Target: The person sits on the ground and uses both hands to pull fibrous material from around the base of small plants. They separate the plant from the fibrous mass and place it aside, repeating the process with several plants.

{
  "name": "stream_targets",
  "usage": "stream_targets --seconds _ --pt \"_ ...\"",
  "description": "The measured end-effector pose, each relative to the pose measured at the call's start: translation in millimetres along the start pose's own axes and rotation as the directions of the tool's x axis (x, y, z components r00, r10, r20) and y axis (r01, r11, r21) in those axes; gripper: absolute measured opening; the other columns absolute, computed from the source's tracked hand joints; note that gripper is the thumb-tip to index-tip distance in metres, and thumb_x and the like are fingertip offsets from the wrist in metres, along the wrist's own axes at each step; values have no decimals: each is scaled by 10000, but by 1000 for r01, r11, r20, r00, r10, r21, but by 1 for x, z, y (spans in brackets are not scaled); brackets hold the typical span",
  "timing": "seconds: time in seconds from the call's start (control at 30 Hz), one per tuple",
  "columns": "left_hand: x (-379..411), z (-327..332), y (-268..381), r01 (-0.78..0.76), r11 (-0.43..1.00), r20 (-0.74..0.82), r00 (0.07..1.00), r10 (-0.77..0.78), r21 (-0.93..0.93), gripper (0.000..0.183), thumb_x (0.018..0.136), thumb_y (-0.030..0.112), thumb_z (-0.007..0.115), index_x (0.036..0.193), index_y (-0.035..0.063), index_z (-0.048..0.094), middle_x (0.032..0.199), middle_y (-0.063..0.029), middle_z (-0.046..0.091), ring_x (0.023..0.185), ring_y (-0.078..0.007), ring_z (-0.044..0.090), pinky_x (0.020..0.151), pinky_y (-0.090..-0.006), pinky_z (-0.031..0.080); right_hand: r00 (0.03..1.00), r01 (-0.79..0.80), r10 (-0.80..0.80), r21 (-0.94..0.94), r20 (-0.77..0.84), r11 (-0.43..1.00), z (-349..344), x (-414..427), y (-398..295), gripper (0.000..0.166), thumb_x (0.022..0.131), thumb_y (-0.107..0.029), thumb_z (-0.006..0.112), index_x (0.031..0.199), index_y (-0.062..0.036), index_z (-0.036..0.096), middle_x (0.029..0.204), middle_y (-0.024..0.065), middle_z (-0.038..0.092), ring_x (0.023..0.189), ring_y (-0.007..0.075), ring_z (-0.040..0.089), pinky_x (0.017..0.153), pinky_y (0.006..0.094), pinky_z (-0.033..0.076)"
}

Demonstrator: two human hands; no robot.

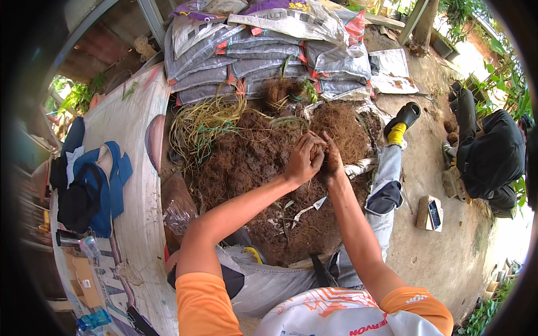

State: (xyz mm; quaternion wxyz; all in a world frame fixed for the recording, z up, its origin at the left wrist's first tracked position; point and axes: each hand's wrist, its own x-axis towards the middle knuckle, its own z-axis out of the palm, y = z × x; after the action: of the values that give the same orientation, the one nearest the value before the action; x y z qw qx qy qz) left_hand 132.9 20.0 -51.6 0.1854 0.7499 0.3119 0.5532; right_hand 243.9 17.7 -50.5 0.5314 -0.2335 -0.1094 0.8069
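My left hand [304,158] and my right hand [333,161] meet over a heap of dark soil mixed with coir fibre [243,164]. Their fingers are bent around a small plant, mostly hidden, whose long green leaf [290,121] points left from the fingertips. Soil darkens both hands. Just beyond the right hand lies a mound of loose brown coir [342,130]. A root ball wrapped in fibre [277,93] stands at the far side of the heap. Nearer to me, a white plastic strip [309,210] rests on the soil.
Stacked grey sacks [269,54] rise behind the heap. Tangled yellow twine [204,126] lies at its left, beside a printed sheet [141,201] bearing blue bags [113,180]. On the right are a block with a phone [429,213] and a crouching person in black [491,155].
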Motion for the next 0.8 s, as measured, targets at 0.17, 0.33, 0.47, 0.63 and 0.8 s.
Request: stream_targets --seconds 0.17,0.33,0.47,0.63,0.8 --pt "-1 1 10 73 991 31 997 -77 111 229 869 171 534 1057 43 514 978 -130 540 968 -276 538 877 -414 433 985 124 -118 38 -126 992 -28 16 16 294 878 -337 580 1068 -113 574 1100 66 575 1004 234 547 884 366 474" --pt "-6 -10 0 -356 886 223 928 298 298 295 919 273 436 1082 38 508 1006 -132 531 968 -299 531 860 -421 426 859 363 -441 297 260 883 -36 20 36 225 908 -223 500 1058 -67 562 1045 88 596 938 200 579 829 345 513" --pt "-10 -10 -15 -401 867 304 900 313 296 259 887 203 449 1065 22 501 995 -187 506 901 -345 510 833 -446 427 981 -78 13 337 192 938 -39 13 22 204 919 -169 451 1037 -36 549 1004 83 595 892 192 581 817 330 509" --pt "-14 -10 -19 -387 865 282 910 303 319 253 868 140 459 1086 14 467 973 -200 470 894 -349 485 822 -476 427 995 0 -15 146 102 989 -47 20 16 206 927 -165 436 1062 -49 540 1003 80 583 901 195 570 820 329 500" --pt "-7 -5 3 -223 923 137 972 189 313 353 925 205 441 1219 24 371 1133 -212 430 1064 -346 455 910 -483 403 993 115 -116 64 18 991 -30 9 7 262 935 -178 419 1101 -35 563 1081 113 588 946 220 580 844 333 505"
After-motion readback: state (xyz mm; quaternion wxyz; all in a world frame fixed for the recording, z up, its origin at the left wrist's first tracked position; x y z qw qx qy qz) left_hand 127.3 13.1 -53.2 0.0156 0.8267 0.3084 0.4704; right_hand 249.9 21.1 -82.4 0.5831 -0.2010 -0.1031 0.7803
